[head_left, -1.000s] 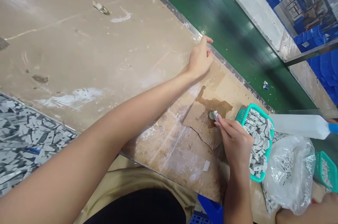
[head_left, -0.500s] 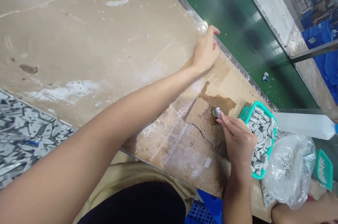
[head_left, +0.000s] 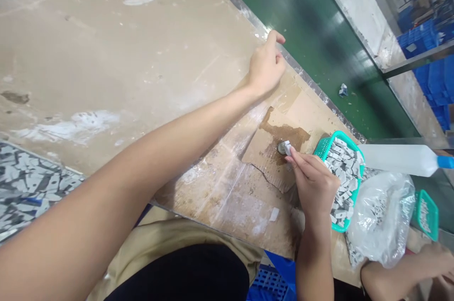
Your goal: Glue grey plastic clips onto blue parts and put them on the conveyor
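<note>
Nearest me, the right hand point(head_left: 314, 185) works low at the table's near edge, fingers pinched narrow on a small grey part point(head_left: 287, 148), pressing its tip against a little round cap point(head_left: 282, 147). The cap sits on a stained scrap of cardboard point(head_left: 273, 159), in the middle of a dark wet patch.

Handling judgement: the part looks light, hard and stiff, probably moulded plastic or ceramic. It is tiny, so a fingertip pinch across its flat sides suits it, well back from the wetted end. That end may be slick.

Just beside the hand, to its right, a teal basket point(head_left: 321, 147) is heaped with the same grey parts. A clear plastic bag point(head_left: 383, 218) with more of them slumps against it. Another person's forearm point(head_left: 397, 275) shows at the lower right corner.

Beyond the basket lies a white squeeze bottle point(head_left: 397, 159) with a blue tip.

Further out, the left hand point(head_left: 264, 69) rests at the table's point(head_left: 106, 55) far edge, fingers curled loosely; I cannot tell whether it holds anything. Past that edge runs a green conveyor belt point(head_left: 312, 36).
</note>
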Tool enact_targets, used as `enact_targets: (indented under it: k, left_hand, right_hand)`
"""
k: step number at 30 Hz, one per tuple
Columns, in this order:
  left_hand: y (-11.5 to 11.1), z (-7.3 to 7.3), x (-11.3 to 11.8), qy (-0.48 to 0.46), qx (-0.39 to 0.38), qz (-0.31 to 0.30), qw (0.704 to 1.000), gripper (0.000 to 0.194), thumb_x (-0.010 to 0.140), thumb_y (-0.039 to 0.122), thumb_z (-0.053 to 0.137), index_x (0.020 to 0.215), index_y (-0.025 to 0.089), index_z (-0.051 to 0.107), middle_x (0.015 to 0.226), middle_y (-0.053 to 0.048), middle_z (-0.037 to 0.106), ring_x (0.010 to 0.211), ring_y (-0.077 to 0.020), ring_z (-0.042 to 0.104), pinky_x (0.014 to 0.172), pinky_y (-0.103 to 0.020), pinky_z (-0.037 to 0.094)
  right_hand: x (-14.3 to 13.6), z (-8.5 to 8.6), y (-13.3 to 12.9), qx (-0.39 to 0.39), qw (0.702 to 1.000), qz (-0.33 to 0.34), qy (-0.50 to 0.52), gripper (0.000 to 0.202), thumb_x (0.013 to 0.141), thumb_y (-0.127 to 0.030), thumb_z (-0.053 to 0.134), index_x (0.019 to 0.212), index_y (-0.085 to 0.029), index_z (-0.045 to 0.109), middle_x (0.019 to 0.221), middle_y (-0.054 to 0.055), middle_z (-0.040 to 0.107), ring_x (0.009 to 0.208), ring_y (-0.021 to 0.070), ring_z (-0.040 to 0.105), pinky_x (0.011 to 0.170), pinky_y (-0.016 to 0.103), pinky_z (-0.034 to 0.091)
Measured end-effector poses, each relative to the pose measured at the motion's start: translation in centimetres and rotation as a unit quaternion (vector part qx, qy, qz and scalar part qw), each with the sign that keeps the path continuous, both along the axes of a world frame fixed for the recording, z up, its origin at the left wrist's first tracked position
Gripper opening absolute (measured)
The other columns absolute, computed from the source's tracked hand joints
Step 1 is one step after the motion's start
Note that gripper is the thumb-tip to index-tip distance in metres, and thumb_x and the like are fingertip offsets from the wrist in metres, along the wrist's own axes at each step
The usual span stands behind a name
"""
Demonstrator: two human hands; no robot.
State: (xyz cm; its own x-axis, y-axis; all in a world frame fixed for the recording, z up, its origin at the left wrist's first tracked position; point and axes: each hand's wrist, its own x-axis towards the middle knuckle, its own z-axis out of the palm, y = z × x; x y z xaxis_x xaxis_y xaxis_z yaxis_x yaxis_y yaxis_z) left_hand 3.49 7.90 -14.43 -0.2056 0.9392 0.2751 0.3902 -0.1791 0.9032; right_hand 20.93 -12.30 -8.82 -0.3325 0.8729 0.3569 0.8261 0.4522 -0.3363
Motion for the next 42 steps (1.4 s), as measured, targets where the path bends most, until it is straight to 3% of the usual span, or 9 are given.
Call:
enact_targets:
  k: [7,11,16,21,25,29,33,38,42]
  left_hand:
    - [-0.4,2.7,3.5,0.224,0.037,-0.101,0.969,0.034,0.078,0.008,0.045,0.105,0.013,0.064,0.1,-0.014,0.068,0.107,-0.0309,0.058,0.098,-0.044,0.043]
    - [3.5,4.4,9.3,0.295,0.012,-0.202,0.934,0.045,0.075,0.009,0.046,0.117,0.007,0.063,0.117,-0.019,0.066,0.115,-0.0324,0.056,0.101,-0.043,0.043]
    - [9.4,4.8,14.8,0.346,0.038,-0.362,0.865,0.066,0.073,0.009,0.049,0.139,0.006,0.05,0.157,-0.019,0.031,0.145,-0.0303,0.029,0.115,-0.038,0.029]
    - [11.6,4.8,15.3,0.249,-0.011,-0.393,0.885,0.036,0.07,0.038,0.061,0.099,0.019,0.073,0.133,-0.01,0.063,0.131,-0.0373,0.049,0.108,-0.042,0.038]
    - [8.1,6.6,12.8,0.008,-0.079,-0.317,0.945,0.03,0.068,0.062,0.065,0.082,0.035,0.07,0.093,0.014,0.075,0.118,-0.0327,0.056,0.107,-0.046,0.039]
    - [2.2,8.9,8.3,-0.213,-0.277,-0.365,0.863,0.02,0.068,0.057,0.071,0.083,0.043,0.072,0.075,0.016,0.072,0.096,-0.0204,0.058,0.098,-0.038,0.046]
    - [-3.0,9.4,3.7,-0.227,-0.366,-0.365,0.826,0.026,0.068,0.063,0.067,0.087,0.048,0.075,0.073,0.01,0.07,0.082,-0.0197,0.054,0.081,-0.037,0.047]
    - [-7.1,7.8,0.7,-0.167,-0.335,-0.351,0.858,0.029,0.064,0.068,0.068,0.09,0.055,0.074,0.061,0.006,0.058,0.059,-0.0144,0.042,0.061,-0.034,0.042]
    - [-9.1,7.3,0.6,-0.164,-0.316,-0.357,0.864,0.032,0.064,0.068,0.07,0.095,0.056,0.071,0.062,0.008,0.059,0.06,-0.0145,0.049,0.067,-0.032,0.046]
  right_hand:
    - [0.1,-0.7,0.0,-0.004,0.998,-0.006,0.067,0.038,0.096,-0.008,0.047,0.128,-0.021,0.063,0.09,0.005,0.074,0.079,0.015,0.063,0.074,0.028,0.055]
    - [0.3,-1.7,0.1,-0.034,0.996,-0.036,0.072,0.044,0.095,-0.006,0.041,0.133,-0.018,0.058,0.091,0.005,0.072,0.084,0.0171,0.06,0.076,0.028,0.053]
    - [0.3,-1.8,0.2,-0.059,0.997,-0.035,0.032,0.045,0.091,-0.007,0.044,0.134,-0.016,0.054,0.095,0.006,0.067,0.088,0.0191,0.058,0.081,0.03,0.052]
    - [0.4,-1.2,0.4,-0.063,0.997,-0.054,0.001,0.031,0.089,-0.013,0.051,0.119,-0.02,0.06,0.093,0.003,0.064,0.09,0.019,0.058,0.072,0.027,0.053]
    - [0.6,-1.1,0.3,-0.075,0.996,-0.039,0.01,0.033,0.083,-0.007,0.055,0.113,-0.019,0.061,0.093,0.005,0.064,0.095,0.0204,0.059,0.078,0.028,0.054]
    - [0.5,-1.4,0.1,-0.078,0.992,-0.065,0.075,0.035,0.084,-0.006,0.051,0.114,-0.019,0.064,0.094,0.006,0.067,0.094,0.0206,0.061,0.083,0.029,0.054]
    - [0.2,-1.1,0.2,-0.077,0.976,-0.109,0.173,0.027,0.089,-0.013,0.053,0.109,-0.019,0.07,0.093,0.006,0.069,0.091,0.0195,0.064,0.084,0.029,0.054]
    - [0.5,0.1,0.2,-0.053,0.946,-0.151,0.282,0.022,0.088,-0.016,0.058,0.103,-0.021,0.074,0.091,0.005,0.073,0.082,0.0158,0.067,0.077,0.027,0.055]
    - [0.9,1.1,0.2,-0.024,0.918,-0.205,0.34,0.02,0.084,-0.018,0.062,0.098,-0.022,0.076,0.085,0.003,0.074,0.072,0.0144,0.066,0.071,0.025,0.055]
